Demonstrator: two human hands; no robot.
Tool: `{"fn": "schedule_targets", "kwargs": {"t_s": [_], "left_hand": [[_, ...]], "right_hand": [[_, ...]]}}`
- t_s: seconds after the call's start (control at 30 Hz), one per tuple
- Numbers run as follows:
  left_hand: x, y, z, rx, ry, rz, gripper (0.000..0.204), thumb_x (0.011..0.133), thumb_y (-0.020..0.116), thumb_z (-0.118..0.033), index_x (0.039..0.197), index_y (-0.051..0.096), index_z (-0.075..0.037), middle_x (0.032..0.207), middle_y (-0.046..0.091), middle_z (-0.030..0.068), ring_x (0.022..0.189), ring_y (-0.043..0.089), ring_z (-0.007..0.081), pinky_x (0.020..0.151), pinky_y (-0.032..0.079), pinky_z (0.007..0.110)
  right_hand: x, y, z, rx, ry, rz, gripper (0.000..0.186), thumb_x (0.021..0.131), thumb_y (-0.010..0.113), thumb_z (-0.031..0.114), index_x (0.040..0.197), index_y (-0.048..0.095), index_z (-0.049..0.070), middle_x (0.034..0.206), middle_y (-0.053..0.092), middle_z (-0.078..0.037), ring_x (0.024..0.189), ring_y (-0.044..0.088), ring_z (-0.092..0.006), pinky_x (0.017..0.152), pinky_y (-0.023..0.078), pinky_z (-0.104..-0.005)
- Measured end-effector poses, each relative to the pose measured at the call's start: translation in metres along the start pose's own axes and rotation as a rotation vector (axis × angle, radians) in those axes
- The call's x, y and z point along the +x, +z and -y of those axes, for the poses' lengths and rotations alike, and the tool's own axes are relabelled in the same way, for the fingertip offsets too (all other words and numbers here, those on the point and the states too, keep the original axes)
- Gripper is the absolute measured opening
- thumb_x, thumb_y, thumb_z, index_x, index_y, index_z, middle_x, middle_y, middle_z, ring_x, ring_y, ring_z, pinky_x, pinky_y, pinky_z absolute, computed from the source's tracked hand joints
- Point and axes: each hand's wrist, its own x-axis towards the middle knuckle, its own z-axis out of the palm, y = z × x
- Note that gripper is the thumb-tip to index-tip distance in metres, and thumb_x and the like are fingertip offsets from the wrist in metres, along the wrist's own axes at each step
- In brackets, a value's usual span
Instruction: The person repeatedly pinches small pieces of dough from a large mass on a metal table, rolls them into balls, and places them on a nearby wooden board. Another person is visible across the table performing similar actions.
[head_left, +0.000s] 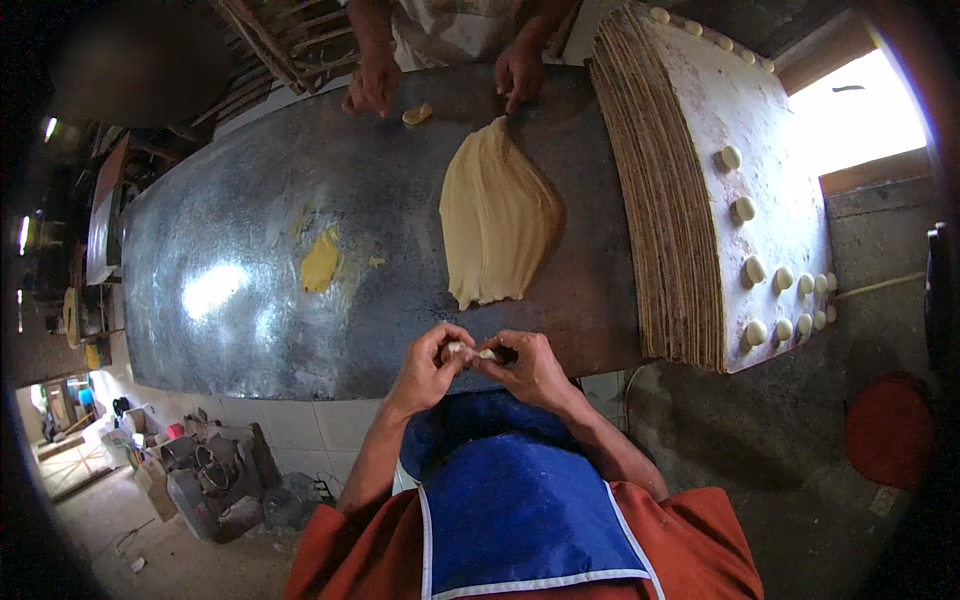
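Observation:
Near the front edge of the dark metal table (210, 180), my left hand (433, 368) and my right hand (522, 365) meet, fingers closed on small pale pieces of dough (457, 348), partly hidden by the fingers. Beyond them lies a broad sheet of pale dough (495, 220) with long streaks along it. A smear of yellow fat (319, 262) is on the metal to its left. A small lump of dough (417, 114) lies at the far side.
Another person's hands (518, 72) are at the far edge, one at the sheet's tip. A thick stack of boards (660, 200) with several dough balls (755, 270) fills the table's right end. Cluttered containers (220, 470) stand at lower left, and a red round object (888, 428) at lower right.

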Motion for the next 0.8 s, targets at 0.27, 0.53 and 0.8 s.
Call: {"fn": "schedule_targets", "kwargs": {"t_s": [0.27,0.53,0.8], "left_hand": [[-0.010,-0.041,0.038,0.706,0.141,-0.312,0.029,0.086,0.079,-0.025,0.095,0.061,-0.005,0.090,0.064,0.0104,0.093,0.062,0.0312,0.084,0.046,0.045],[0.055,-0.028,0.064,1.167,0.149,-0.754,0.037,0.092,0.071,-0.034,0.096,0.052,-0.004,0.092,0.051,0.0148,0.094,0.052,0.0348,0.082,0.039,0.046],[0.040,-0.013,0.082,0.775,0.453,-0.592,0.033,0.091,0.073,-0.016,0.098,0.045,0.000,0.095,0.049,0.0178,0.088,0.051,0.0367,0.079,0.041,0.048]], "right_hand": [[-0.046,-0.054,-0.066,-0.024,-0.101,-0.247,0.022,0.089,0.069,0.005,0.110,0.063,0.000,0.101,0.067,-0.015,0.084,0.067,-0.0231,0.072,0.055,-0.0369],[0.018,-0.041,-0.106,-1.004,-0.116,-0.781,0.038,0.091,0.065,0.029,0.114,0.052,0.000,0.102,0.056,-0.022,0.100,0.052,-0.0406,0.086,0.039,-0.0542],[0.005,-0.052,-0.132,-0.552,-0.066,-0.217,0.028,0.087,0.071,0.017,0.092,0.048,0.001,0.082,0.052,-0.020,0.081,0.052,-0.0410,0.079,0.039,-0.0524]]}}
